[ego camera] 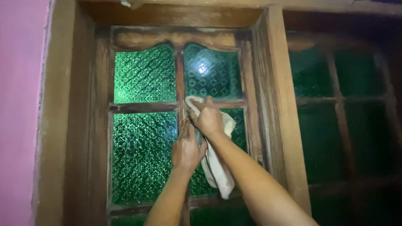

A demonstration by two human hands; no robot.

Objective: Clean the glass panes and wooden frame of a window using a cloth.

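From the head camera I see my right hand [208,118] gripping a pale, soft cloth [217,167] against the wooden bars [180,79] of a window with green patterned glass [144,75]; the cloth hangs limp below. My left hand [186,147] presses on the upright bar, fingers close together. The window at right [343,113] is too dark to make out.

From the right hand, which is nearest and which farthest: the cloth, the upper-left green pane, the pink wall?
1. Cloth: gripped in the right hand itself.
2. Upper-left green pane: up and left of it.
3. Pink wall: far left, beyond the window frame.
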